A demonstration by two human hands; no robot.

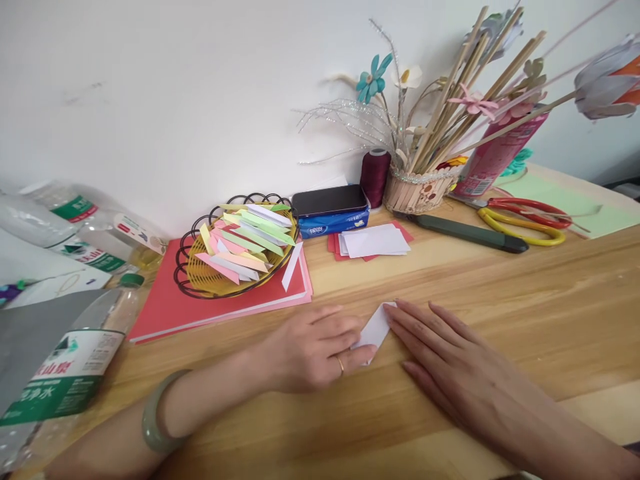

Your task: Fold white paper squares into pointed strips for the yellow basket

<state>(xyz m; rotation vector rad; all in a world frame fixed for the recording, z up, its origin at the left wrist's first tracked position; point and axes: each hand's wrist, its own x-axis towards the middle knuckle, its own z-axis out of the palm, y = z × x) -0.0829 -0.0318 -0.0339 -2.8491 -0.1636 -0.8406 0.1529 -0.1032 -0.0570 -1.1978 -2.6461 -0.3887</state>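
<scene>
A small folded white paper [376, 325], shaped like a slanted strip, lies on the wooden table between my hands. My left hand [307, 348] grips its left end, fingers bent along the far side and thumb across the near corner. Flat on the table, my right hand [463, 363] has its fingers stretched out, with the fingertips touching the paper's upper right end. Beyond them is a stack of white and red paper slips [379, 241]. A yellow basket [193, 283] with a black looped rim holds many folded coloured paper pieces [250, 240].
Red paper sheets [160, 303] lie under the basket. Plastic bottles [75, 360] crowd the left. Behind sit a phone [330, 200] on a blue pack [335, 223], a thread spool [375, 179] and a flower pot [417, 193]. A green cutter [465, 232] and scissors [530, 233] lie right.
</scene>
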